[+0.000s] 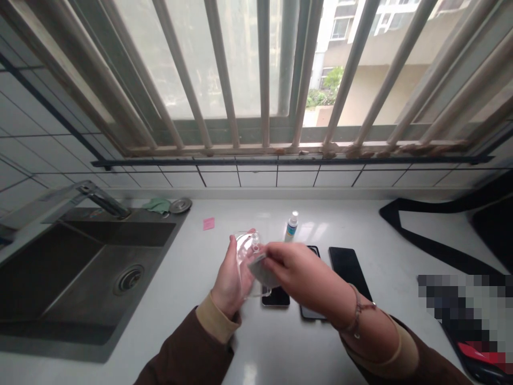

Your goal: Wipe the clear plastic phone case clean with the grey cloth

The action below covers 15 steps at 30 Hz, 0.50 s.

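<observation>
My left hand [229, 278] holds a clear phone case [245, 251] upright above the white counter [224, 342]. My right hand [294, 270] presses a small grey cloth [260, 270] against the inside of the case. Below my hands lie three black phones: one [276, 297] partly hidden under the case, one [313, 313] under my right wrist, and one [349, 270] further right. A small white bottle with a blue label [292, 225] stands just behind my hands.
A dark sink [80, 278] with a faucet [102, 199] fills the left. A pink note [208, 223] lies near the sink, with a green cloth [157, 205] and a metal strainer lid [180, 205] at its corner. A barred window [262, 80] runs behind; a black stove [449, 240] sits right.
</observation>
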Motion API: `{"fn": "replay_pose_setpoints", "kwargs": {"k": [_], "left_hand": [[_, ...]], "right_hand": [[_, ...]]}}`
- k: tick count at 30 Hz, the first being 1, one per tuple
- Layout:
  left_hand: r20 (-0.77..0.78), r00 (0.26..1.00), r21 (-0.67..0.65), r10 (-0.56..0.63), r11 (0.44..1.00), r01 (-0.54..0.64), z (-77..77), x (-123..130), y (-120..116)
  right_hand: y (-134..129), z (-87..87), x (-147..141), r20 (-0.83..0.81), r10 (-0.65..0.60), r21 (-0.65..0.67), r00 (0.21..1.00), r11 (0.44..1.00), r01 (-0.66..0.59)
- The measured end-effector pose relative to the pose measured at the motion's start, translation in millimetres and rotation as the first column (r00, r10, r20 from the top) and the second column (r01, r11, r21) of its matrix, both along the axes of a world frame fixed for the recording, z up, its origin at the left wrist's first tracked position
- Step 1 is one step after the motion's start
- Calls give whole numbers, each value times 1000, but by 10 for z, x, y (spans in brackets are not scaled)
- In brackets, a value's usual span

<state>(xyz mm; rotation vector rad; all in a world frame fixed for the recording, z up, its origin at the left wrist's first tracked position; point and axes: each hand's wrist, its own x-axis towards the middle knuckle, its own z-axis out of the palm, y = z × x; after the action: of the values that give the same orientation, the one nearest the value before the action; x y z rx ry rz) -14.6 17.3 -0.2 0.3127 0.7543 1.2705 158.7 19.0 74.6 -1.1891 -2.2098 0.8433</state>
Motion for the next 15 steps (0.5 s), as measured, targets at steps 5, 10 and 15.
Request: {"fn": "replay_pose_setpoints", "kwargs": {"k": [5,10,15], "left_hand": [[-56,983,105,-174,978,179,-66,5,-20],[-51,980,163,-192,967,198,-63,50,-40],[-43,997,95,-64,993,68,-43,69,-37]], "right_hand": [[90,-140,32,-61,-310,404,949,862,307],[151,-396,-114,137,-17,557,990,828,-62],[156,-503,-239,307,90,454,947,861,-229]]}}
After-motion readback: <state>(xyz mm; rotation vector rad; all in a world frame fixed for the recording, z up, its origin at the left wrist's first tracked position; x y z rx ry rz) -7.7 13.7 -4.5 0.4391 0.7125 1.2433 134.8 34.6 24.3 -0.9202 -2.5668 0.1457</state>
